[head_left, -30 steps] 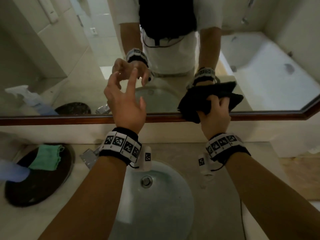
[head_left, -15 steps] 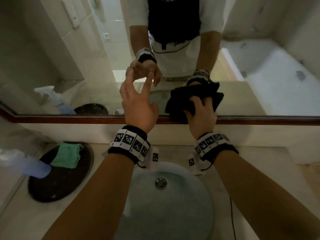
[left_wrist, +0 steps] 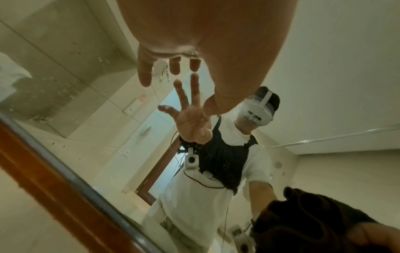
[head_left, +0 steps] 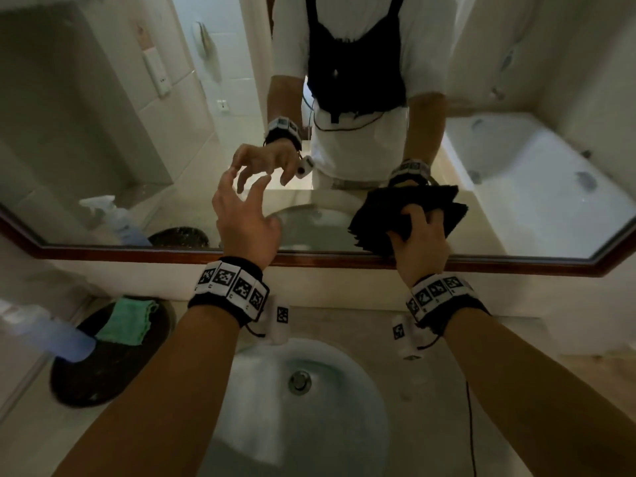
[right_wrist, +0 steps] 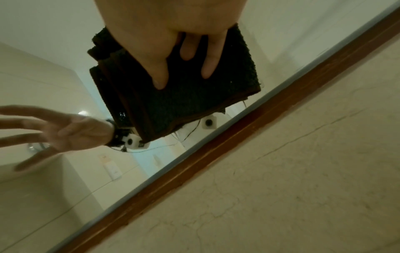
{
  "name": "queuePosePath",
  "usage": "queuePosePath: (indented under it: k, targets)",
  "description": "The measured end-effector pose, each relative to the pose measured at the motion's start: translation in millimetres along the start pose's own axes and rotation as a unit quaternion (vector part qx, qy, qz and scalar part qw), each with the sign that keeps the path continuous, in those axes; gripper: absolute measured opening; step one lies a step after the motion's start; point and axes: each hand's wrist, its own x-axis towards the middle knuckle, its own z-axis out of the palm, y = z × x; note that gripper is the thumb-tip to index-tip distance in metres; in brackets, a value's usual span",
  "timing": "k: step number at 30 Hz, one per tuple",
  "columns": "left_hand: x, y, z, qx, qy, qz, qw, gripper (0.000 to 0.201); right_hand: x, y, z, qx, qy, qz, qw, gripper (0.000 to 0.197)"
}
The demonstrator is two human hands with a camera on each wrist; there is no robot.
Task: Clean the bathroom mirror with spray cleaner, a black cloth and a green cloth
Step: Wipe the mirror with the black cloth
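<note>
Both forearms reach forward over the sink [head_left: 261,425] toward the mirror [head_left: 103,132], each wrist wrapped in a band of black-and-white markers. The left hand [head_left: 242,220] is raised in front of the lower glass with its fingers spread and slightly bent, holding nothing; in the left wrist view its fingertips [left_wrist: 144,80] come very close to their own reflection, though whether they touch the glass cannot be told. The right hand [head_left: 418,235] is lower and to the right, at the bottom edge of the mirror just above the brown wooden frame [head_left: 137,252]. Its fingers are splayed flat over a folded black cloth [head_left: 378,218], pressing it against the glass, as the right wrist view shows with the fingers [right_wrist: 161,73] lying on the layered cloth. On the counter at the left stands a dark round tray [head_left: 103,383], and a folded green cloth [head_left: 127,320] lies on its far part. Just beside the green cloth, at the left edge of the head view, a spray bottle [head_left: 51,335] with a pale blue body lies blurred, overlapping the tray's near left side. The mirror reflects the person's white shirt and dark chest harness, and a white bathtub at the right.
</note>
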Motion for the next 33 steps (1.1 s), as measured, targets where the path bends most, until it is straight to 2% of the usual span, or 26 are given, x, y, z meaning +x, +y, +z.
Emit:
queuePosePath:
  k: [10, 17, 21, 24, 30, 33]
  targets:
    - [28, 18, -33, 0.019, 0.032, 0.037, 0.999, 0.068, 15, -25, -16, 0.003, 0.017, -0.032, 0.999, 0.035]
    - [80, 11, -64, 0.001, 0.117, 0.11, 0.987, 0.064, 35, -92, -14, -0.016, 0.056, -0.139, 0.989, 0.035]
    - [104, 11, -80, 0.01, 0.175, 0.149, 0.973, 0.074, 45, -123, -18, -0.026, 0.065, -0.141, 0.988, 0.037]
    - [117, 19, -92, 0.019, 0.162, 0.149, 0.975, 0.074, 54, -137, -28, -0.03, 0.086, -0.131, 0.987, 0.038]
    - [119, 18, -95, 0.038, 0.152, 0.135, 0.978, 0.078, 106, -183, -80, 0.005, 0.195, -0.176, 0.965, 0.044]
    - [117, 17, -91, 0.046, 0.153, 0.136, 0.978, 0.081, 120, -197, -97, 0.016, 0.206, -0.182, 0.962, 0.043]
